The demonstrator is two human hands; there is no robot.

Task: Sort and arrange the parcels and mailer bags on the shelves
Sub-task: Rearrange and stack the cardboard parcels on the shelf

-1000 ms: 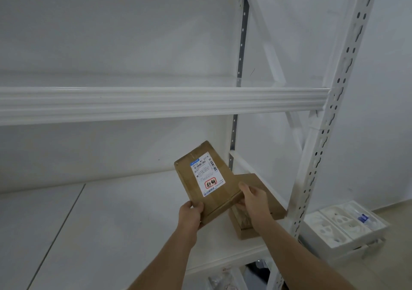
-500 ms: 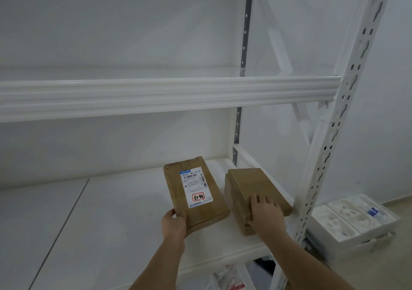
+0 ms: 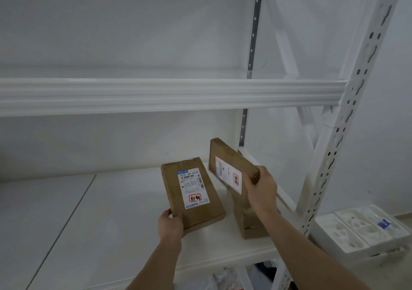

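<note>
A white metal rack fills the view. Its lower shelf [image 3: 111, 234] carries two brown cardboard parcels near its right end, beside the perforated upright [image 3: 347, 120].

The left parcel [image 3: 196, 209] lies flat on the shelf, label up; the white label [image 3: 193, 188] shows printed text, barcodes and a red stamp. The left hand [image 3: 170, 224] grasps its near left corner, thumb on top and fingers curled under the edge.

The right parcel [image 3: 231, 160] is tilted up on its long edge, its labelled face turned to the left; it is blurred, so the print cannot be read. The right hand [image 3: 262, 190] grips its near upper corner, fingers wrapped over the top edge. The parcel's lower near end is partly hidden behind that hand and wrist. The two parcels are just beside each other, with a narrow strip of shelf between them.

The upper shelf [image 3: 156, 95] shows only its front beam.

On the floor to the right of the rack sits a white moulded tray [image 3: 356, 229] with several hollow compartments; one far compartment holds a small item with a blue patch [image 3: 384, 223], too small to identify. Below the lower shelf, some crumpled bags [image 3: 223, 278] are dimly visible.
</note>
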